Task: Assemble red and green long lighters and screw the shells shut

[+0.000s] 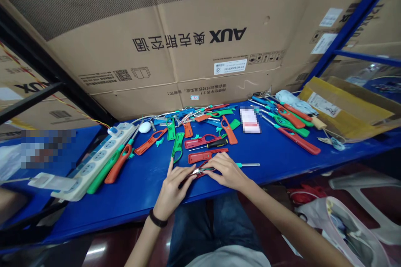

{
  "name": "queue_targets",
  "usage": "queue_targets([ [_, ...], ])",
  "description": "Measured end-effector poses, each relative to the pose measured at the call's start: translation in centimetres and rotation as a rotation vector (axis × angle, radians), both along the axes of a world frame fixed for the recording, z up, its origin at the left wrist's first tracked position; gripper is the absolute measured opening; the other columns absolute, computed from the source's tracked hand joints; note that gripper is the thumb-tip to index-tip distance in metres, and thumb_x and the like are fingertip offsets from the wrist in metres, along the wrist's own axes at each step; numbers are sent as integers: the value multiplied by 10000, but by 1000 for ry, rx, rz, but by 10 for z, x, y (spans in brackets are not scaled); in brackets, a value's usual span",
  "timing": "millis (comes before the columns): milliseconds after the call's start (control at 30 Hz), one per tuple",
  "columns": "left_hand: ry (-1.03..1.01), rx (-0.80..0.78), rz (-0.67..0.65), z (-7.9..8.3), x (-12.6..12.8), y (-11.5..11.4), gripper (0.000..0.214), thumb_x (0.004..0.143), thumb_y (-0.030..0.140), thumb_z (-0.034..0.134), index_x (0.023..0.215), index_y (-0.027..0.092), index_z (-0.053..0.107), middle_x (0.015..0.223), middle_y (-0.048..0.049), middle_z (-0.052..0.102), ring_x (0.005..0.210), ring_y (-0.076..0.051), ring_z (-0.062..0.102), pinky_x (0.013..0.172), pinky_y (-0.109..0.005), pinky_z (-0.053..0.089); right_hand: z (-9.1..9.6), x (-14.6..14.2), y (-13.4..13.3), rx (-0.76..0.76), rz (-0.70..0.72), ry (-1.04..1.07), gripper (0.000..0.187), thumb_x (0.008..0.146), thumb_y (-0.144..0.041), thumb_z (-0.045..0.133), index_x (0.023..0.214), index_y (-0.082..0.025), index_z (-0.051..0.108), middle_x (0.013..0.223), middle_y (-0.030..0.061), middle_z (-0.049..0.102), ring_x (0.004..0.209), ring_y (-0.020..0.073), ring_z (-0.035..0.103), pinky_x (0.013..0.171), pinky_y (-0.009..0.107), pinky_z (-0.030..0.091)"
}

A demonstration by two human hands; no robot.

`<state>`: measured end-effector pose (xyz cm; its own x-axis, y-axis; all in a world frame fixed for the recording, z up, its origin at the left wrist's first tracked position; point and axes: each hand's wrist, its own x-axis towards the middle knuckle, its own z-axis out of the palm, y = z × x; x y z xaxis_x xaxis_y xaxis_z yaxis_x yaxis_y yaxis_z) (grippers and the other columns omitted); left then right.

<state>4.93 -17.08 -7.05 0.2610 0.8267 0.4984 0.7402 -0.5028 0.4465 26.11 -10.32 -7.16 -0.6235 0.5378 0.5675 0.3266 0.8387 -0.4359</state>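
Near the front edge of the blue table, an opened red long-nosed lighter [198, 171] lies between my two hands, its inner parts showing. My left hand [175, 183] is closed on its left end, with the index finger stretched toward a green lighter shell [177, 147]. Fingers of my right hand [226, 169] pinch at the lighter's middle; what small part they hold is hidden. A metal tube [250, 164] with a teal collar sticks out to the right beyond that hand. Just behind lie a red half shell [203, 157] and a yellow-and-black screwdriver [216, 144].
Several lighter shells and parts are strewn along the back. Whole lighters [294, 135] are piled at right beside a yellow-taped carton [347, 112]. A white power strip [102, 156] with two lighters stands at left. A large cardboard box [188, 21] walls off the back.
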Motion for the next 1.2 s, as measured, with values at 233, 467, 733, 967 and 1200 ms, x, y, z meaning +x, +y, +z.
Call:
queue_targets([
  [233, 12, -35, -55, -1, -6, -4, 318, 923, 225, 518, 1237, 266, 552, 1087, -15, 696, 938, -165, 676, 1149, -545, 165, 1, 1, -1, -37, -16, 6, 142, 919, -263, 538, 1001, -188, 627, 910, 36, 692, 832, 170, 567, 784, 313, 394],
  [467, 49, -73, -56, 1, -7, -4, 292, 932, 231, 503, 1215, 268, 566, 1074, -8, 703, 930, -159, 675, 1155, -563, 96, 0, 1, -1, -40, -10, -19, 118, 914, -259, 544, 946, -194, 638, 892, 36, 679, 835, 167, 567, 783, 313, 396],
  [733, 306, -21, -17, 7, -5, -19, 400, 949, 276, 463, 1348, 265, 441, 1339, -55, 553, 1226, -213, 521, 1140, -571, 166, 1, 0, -1, -8, -16, 2, 93, 908, -222, 547, 907, -192, 635, 867, 27, 673, 808, 153, 561, 755, 301, 391],
  [967, 418, -109, 53, -9, 13, -38, 624, 955, 353, 423, 1489, 196, 143, 1511, -83, 305, 1385, -229, 282, 1101, -429, 351, 3, 0, -3, 82, -72, 62, 88, 899, -213, 555, 902, -197, 642, 865, 27, 686, 803, 152, 581, 749, 307, 391],
  [1200, 430, -127, 35, -9, 11, -38, 643, 958, 362, 407, 1497, 206, 90, 1518, -80, 286, 1391, -233, 260, 1097, -433, 357, 11, 28, -4, 4, -295, 43, 121, 899, -255, 562, 985, -228, 643, 915, 38, 677, 896, 184, 596, 798, 333, 398],
])
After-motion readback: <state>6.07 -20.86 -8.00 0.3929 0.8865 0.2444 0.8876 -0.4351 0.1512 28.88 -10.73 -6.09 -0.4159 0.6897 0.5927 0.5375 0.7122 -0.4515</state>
